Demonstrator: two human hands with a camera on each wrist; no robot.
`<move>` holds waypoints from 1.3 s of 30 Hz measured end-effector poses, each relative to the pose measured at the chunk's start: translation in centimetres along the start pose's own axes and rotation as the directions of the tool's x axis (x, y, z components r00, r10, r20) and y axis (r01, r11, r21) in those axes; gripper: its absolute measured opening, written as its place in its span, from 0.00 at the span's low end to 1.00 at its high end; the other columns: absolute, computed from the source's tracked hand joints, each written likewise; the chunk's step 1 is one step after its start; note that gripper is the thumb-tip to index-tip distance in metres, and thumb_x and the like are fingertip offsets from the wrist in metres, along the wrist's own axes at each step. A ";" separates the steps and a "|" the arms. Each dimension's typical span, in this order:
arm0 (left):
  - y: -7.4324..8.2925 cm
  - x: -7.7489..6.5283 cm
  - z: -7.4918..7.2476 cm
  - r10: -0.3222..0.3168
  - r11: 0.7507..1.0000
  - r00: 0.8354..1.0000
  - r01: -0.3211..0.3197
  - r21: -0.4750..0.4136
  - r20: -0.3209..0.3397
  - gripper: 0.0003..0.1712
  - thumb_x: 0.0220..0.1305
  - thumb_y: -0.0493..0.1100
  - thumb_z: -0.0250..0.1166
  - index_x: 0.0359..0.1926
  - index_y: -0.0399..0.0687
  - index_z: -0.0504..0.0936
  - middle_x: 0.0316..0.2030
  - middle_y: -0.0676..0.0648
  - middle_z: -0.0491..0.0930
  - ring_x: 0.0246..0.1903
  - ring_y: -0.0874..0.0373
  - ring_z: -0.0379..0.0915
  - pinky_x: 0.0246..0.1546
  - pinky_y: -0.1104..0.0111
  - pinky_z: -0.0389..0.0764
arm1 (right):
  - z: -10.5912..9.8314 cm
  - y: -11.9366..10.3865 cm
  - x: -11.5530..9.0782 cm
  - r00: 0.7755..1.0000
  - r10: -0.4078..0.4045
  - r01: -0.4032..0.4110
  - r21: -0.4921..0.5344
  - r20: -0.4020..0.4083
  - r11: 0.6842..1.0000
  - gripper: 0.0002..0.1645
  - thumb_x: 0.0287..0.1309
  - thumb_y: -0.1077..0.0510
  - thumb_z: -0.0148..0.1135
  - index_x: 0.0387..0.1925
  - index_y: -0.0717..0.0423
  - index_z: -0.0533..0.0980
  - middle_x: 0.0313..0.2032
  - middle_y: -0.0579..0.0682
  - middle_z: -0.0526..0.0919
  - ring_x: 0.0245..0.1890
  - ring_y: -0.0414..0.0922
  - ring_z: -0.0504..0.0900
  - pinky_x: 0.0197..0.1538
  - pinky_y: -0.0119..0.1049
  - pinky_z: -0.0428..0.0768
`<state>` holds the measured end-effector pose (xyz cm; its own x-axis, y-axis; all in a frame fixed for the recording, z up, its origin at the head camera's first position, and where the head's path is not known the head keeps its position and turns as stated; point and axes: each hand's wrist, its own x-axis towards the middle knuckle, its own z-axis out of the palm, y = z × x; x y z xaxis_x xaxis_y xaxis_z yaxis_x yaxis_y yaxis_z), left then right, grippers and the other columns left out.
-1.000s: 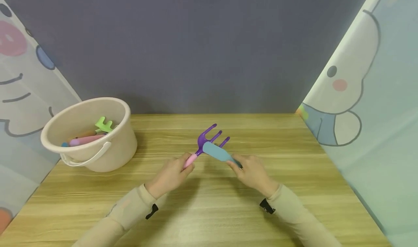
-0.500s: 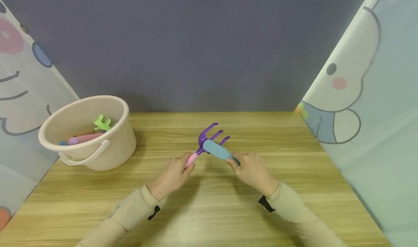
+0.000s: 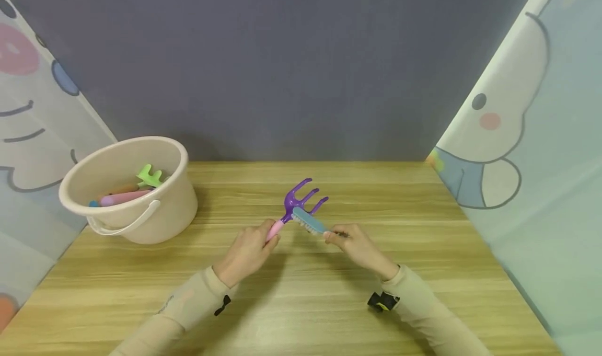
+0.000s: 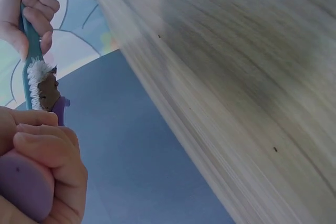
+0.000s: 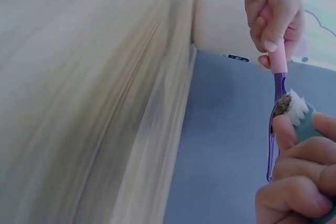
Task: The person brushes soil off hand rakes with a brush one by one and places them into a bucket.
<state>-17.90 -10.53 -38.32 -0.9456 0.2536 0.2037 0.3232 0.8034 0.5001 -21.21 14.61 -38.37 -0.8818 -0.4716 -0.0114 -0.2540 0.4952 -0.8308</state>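
Observation:
My left hand (image 3: pixel 246 254) grips the pink handle of a purple three-pronged hand fork (image 3: pixel 288 202), raised over the table with its prongs pointing away to the right. In my right hand (image 3: pixel 359 249) is a blue brush (image 3: pixel 310 219) with white bristles, held by its handle. Its bristles lie against the base of the fork's prongs. A brown, dirt-like clump (image 4: pixel 50 92) sticks to the fork right at the bristles in the left wrist view. From the right wrist view, the bristles (image 5: pixel 297 109) press beside that same clump.
At the left stands a cream bucket (image 3: pixel 174 217) with its handle hanging down the front. Inside are a light green pronged tool (image 3: pixel 149 176), a pink-handled one (image 3: pixel 124 197) and other pieces. Small dark specks (image 4: pixel 275 149) dot the wooden table (image 3: pixel 301 314). A dark panel rises behind it.
The brush has turned in my right hand: its flat back faced up before, and now it is tipped so the bristles show. The fork and left hand stay almost in place.

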 end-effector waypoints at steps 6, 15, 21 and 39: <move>-0.2 -0.1 -0.1 -0.017 1.000 1.000 0.017 -0.007 0.016 0.11 0.62 0.41 0.58 0.44 0.39 0.74 0.13 0.54 0.64 0.09 0.65 0.58 0.07 0.77 0.61 | -0.1 0.1 0.2 0.999 0.036 -0.036 0.135 0.002 0.990 0.22 0.66 0.51 0.47 0.34 0.67 0.76 0.11 0.42 0.56 0.12 0.36 0.52 0.17 0.27 0.56; -0.3 -0.3 -0.3 -0.018 1.000 1.000 0.018 -0.006 0.015 0.11 0.61 0.41 0.59 0.43 0.40 0.74 0.13 0.54 0.64 0.10 0.65 0.59 0.08 0.77 0.61 | 0.3 -0.2 0.4 0.993 -0.001 0.017 0.132 -0.120 0.991 0.18 0.65 0.53 0.49 0.33 0.66 0.76 0.11 0.43 0.56 0.11 0.35 0.51 0.15 0.26 0.52; -0.2 -0.4 -0.4 -0.009 1.000 1.000 0.009 -0.015 0.005 0.11 0.61 0.41 0.59 0.43 0.40 0.74 0.13 0.54 0.64 0.10 0.65 0.58 0.08 0.77 0.61 | 1.6 0.1 0.2 0.967 -0.143 0.100 -0.202 -0.211 0.974 0.18 0.64 0.50 0.51 0.35 0.61 0.77 0.12 0.41 0.62 0.09 0.30 0.54 0.12 0.24 0.57; -0.5 -0.1 -0.2 -0.004 1.000 1.000 0.005 -0.019 0.009 0.11 0.61 0.40 0.59 0.43 0.38 0.74 0.13 0.54 0.63 0.10 0.65 0.58 0.08 0.77 0.60 | 2.1 0.3 0.2 0.971 -0.153 0.099 -0.275 -0.182 0.956 0.15 0.63 0.49 0.52 0.27 0.54 0.74 0.12 0.41 0.61 0.09 0.30 0.52 0.12 0.24 0.55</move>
<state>-17.92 -11.09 -38.38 -0.9473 0.2547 0.1940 0.3194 0.7943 0.5168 -20.66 13.13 -39.74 -0.8901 -0.4005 0.2173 -0.4393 0.6276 -0.6428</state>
